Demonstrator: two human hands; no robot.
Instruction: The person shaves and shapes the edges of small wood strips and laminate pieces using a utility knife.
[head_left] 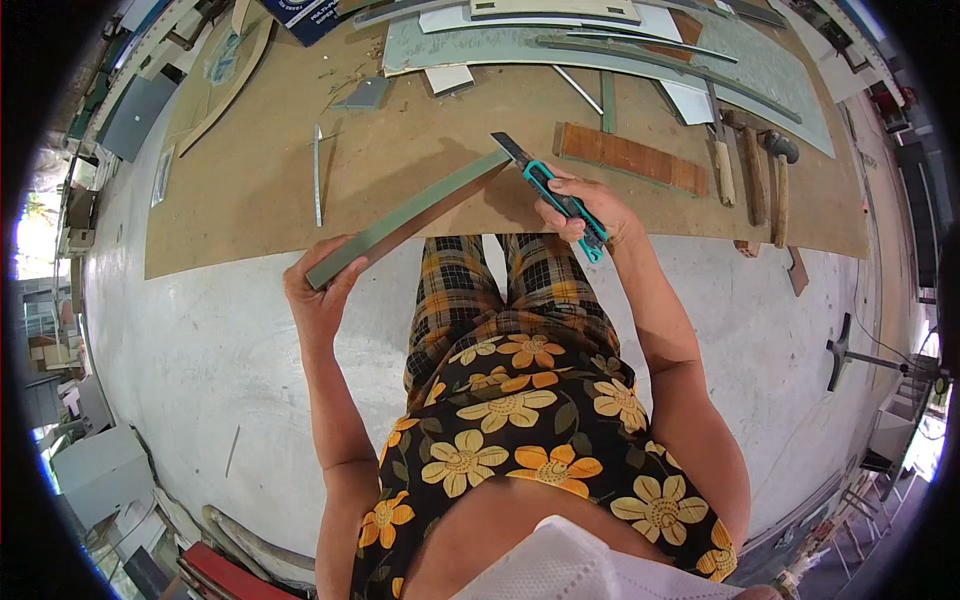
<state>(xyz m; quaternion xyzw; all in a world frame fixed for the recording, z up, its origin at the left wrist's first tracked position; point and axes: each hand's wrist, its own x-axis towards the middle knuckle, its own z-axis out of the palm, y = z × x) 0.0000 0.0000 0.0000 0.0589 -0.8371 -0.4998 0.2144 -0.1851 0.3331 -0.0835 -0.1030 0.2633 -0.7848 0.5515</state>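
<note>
My left hand point(325, 285) grips the near-left end of a long narrow board point(415, 207), green along its upper edge and brown on its side. The board slants up to the right over the table's front. In my right hand point(590, 208) is a teal and black utility knife point(562, 200), its dark blade out. The blade tip lies at the board's far right end; whether it touches cannot be made out. A brown wooden board with green edges point(632, 158) lies just beyond my right hand.
On the brown tabletop point(250, 190), a thin metal strip point(318, 175) lies at left. A hammer point(780, 185) and other wooden-handled tools lie at right. Pale green sheets point(470, 50) and strips cover the back, beside a dark blue box point(305, 15). A black-footed stand point(840, 352) is on the floor.
</note>
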